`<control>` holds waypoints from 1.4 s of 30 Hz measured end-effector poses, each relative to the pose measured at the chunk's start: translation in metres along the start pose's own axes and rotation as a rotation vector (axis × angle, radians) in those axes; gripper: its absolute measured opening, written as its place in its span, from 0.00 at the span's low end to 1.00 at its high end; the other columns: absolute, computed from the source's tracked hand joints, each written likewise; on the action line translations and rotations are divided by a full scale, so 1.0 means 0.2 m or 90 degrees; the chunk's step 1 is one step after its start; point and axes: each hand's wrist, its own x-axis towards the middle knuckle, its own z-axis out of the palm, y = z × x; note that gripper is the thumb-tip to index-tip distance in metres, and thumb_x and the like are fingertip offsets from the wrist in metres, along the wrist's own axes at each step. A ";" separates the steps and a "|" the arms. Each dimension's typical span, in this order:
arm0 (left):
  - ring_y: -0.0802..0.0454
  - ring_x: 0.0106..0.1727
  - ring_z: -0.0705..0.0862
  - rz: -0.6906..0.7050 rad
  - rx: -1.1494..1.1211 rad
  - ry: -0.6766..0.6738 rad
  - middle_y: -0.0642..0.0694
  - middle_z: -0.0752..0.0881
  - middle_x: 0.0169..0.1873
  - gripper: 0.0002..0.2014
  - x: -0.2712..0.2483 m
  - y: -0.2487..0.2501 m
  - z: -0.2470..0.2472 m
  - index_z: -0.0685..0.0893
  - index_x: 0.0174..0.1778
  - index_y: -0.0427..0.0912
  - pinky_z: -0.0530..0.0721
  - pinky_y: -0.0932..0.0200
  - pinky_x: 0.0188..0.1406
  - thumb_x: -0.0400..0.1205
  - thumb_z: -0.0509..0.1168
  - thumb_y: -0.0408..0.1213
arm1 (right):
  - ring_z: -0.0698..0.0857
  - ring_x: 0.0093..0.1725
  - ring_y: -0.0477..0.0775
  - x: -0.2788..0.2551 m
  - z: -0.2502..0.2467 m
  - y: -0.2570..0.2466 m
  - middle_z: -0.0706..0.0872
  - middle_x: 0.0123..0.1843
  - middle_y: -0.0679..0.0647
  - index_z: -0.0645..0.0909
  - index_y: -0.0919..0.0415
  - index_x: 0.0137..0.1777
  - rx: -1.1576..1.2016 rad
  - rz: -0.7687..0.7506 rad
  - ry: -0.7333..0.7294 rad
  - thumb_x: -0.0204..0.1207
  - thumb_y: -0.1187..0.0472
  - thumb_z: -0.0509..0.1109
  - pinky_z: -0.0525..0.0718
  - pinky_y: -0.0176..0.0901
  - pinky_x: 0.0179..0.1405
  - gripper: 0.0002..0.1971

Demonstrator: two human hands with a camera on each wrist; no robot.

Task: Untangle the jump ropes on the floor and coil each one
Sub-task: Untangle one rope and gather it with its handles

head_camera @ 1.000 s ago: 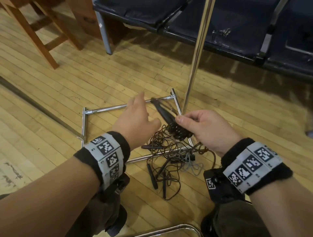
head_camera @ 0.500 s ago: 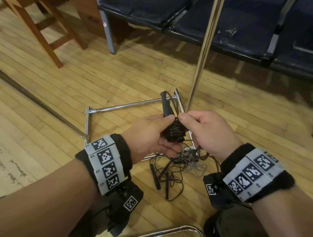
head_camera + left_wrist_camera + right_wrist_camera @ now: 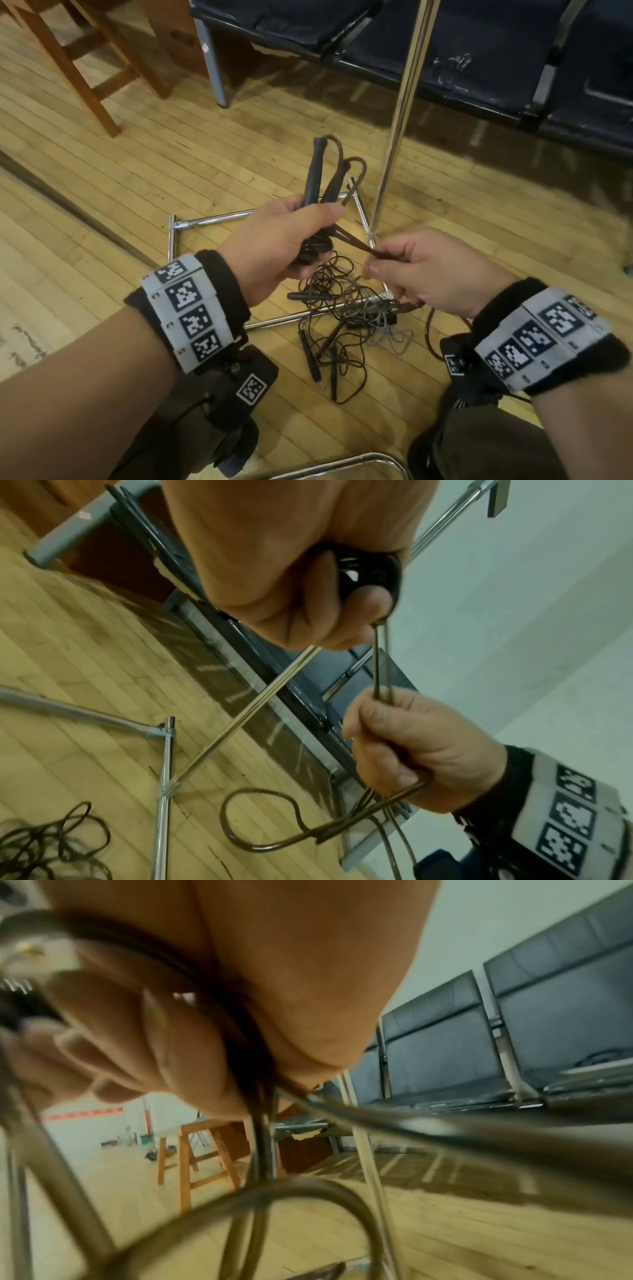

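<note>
My left hand [image 3: 291, 236] grips a coiled dark jump rope [image 3: 317, 171] by its wrapped middle; black handles and loops stick up above the fist. From that bundle two brown strands [image 3: 356, 241] run to my right hand [image 3: 407, 270], which holds them in curled fingers. In the left wrist view the left hand [image 3: 308, 569] grips the black bundle [image 3: 369, 572] and the strands [image 3: 382, 664] drop to the right hand [image 3: 404, 739]; a brown loop [image 3: 260, 818] hangs below it. A tangled pile of ropes [image 3: 342, 315] with black handles lies on the wooden floor below both hands.
A chrome square frame [image 3: 212, 222] lies on the floor around the pile, with an upright chrome pole [image 3: 400, 113] at its far corner. Dark bench seats [image 3: 479, 51] stand behind, a wooden stool [image 3: 78, 58] at far left. Another chrome tube [image 3: 342, 466] curves near my knees.
My left hand came in and took the coiled bundle, then lifted it. My right hand let go of the bundle and drew back right, pulling strands out from it.
</note>
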 end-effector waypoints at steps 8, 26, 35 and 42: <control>0.49 0.42 0.92 -0.137 0.512 -0.389 0.43 0.92 0.43 0.12 -0.07 -0.08 0.09 0.83 0.53 0.55 0.89 0.61 0.37 0.80 0.77 0.37 | 0.85 0.43 0.31 0.04 0.02 0.06 0.88 0.40 0.38 0.88 0.39 0.45 -0.189 0.055 -0.064 0.79 0.57 0.77 0.80 0.29 0.37 0.08; 0.51 0.33 0.90 -0.206 0.661 0.092 0.44 0.91 0.40 0.08 0.05 -0.08 -0.05 0.82 0.61 0.46 0.87 0.61 0.27 0.87 0.67 0.39 | 0.81 0.33 0.42 0.00 0.21 -0.12 0.83 0.35 0.45 0.77 0.43 0.52 -0.306 -0.036 -0.034 0.86 0.49 0.62 0.71 0.39 0.26 0.04; 0.47 0.37 0.86 -0.112 0.039 -0.172 0.41 0.86 0.39 0.15 0.05 -0.01 -0.05 0.82 0.55 0.39 0.85 0.60 0.26 0.77 0.78 0.30 | 0.87 0.39 0.47 0.04 0.20 0.05 0.87 0.41 0.47 0.80 0.43 0.52 -0.250 0.073 -0.065 0.89 0.49 0.58 0.84 0.41 0.33 0.09; 0.49 0.28 0.83 -0.071 0.175 -0.291 0.44 0.87 0.33 0.03 0.01 0.00 0.01 0.90 0.44 0.53 0.80 0.61 0.20 0.82 0.76 0.45 | 0.88 0.47 0.45 0.07 0.19 0.10 0.90 0.50 0.44 0.83 0.38 0.55 -0.158 0.098 -0.040 0.87 0.49 0.64 0.85 0.40 0.45 0.06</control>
